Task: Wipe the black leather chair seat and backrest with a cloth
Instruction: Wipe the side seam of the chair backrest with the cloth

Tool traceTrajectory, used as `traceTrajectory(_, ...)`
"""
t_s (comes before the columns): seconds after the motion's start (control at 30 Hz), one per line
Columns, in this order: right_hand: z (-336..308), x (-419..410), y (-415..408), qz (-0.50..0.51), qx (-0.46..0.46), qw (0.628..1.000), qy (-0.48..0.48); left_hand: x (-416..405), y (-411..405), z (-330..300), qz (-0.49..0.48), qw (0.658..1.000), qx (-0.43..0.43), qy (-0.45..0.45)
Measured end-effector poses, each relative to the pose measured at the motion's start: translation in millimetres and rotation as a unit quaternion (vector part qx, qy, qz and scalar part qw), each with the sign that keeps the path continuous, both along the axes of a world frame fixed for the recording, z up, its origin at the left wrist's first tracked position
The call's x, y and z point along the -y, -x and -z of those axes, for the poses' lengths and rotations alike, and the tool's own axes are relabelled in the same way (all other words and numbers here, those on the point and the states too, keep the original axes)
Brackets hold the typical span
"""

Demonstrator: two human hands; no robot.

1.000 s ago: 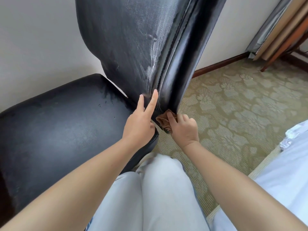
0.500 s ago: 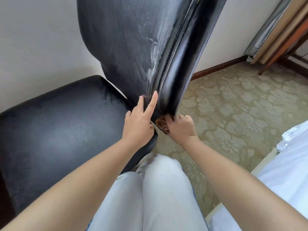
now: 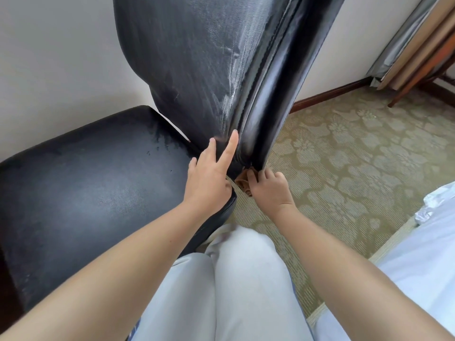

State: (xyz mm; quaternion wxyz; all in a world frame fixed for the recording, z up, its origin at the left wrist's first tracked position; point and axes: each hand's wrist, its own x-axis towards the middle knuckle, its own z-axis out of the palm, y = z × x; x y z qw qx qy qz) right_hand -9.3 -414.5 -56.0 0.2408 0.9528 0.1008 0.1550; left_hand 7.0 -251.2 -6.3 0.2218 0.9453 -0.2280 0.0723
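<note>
Black leather chair filling the left and top of the view: seat [image 3: 81, 183] at 9 o'clock, broad and dull with a pale sheen; backrest [image 3: 197, 60] rising toward 12 o'clock, streaked with whitish wipe marks on its face, glossy along its rounded side edge [image 3: 275, 94]. Brown cloth [image 3: 242, 181] bunched at the very foot of that side edge, just right of centre, mostly hidden by fingers. Right hand [image 3: 269, 190] curled round the cloth, gripping it and pressing it up against the bottom of the backrest edge. Left hand [image 3: 209, 180] just beside it at 9 o'clock, fingers straight and spread, index tip laid on the seam low on the backrest, palm over the rear corner of the seat, holding nothing. Both bare forearms reaching in from 7 and 5 o'clock. Pale trousers [image 3: 236, 286] at 6 o'clock. Patterned greenish carpet [image 3: 344, 163] at 3 o'clock, dark wooden skirting board [image 3: 330, 94] along the white wall [image 3: 49, 70]. White sheet [image 3: 418, 267] at 4 o'clock. Leaning boards and wooden legs [image 3: 418, 57] at 2 o'clock.
</note>
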Motion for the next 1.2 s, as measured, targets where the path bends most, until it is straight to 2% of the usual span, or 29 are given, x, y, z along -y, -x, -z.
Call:
traceTrajectory(0.17,3,-3,-12,0.038,-0.030,0.999,0.005,4,-6,0,-0.002,1.000,-0.003,0.014)
traceTrajectory(0.33,1,-1,-16,0.036,-0.090,0.992,0.075,9,-11,1,-0.017,1.000,-0.015,-0.005)
traceTrajectory(0.43,5,-1,-21,0.046,-0.085,0.994,0.042,11,-14,2,-0.029,0.999,-0.013,-0.003)
traceTrajectory(0.6,9,4,-25,0.068,-0.133,0.989,0.002,14,-20,-3,-0.033,0.999,-0.024,0.005)
traceTrajectory(0.83,8,5,-53,0.099,-0.151,0.984,0.002,22,-39,-9,-0.038,0.996,-0.065,0.051)
traceTrajectory(1.2,28,5,-74,0.081,-0.164,0.983,0.028,20,-56,6,-0.026,0.997,-0.064,0.016)
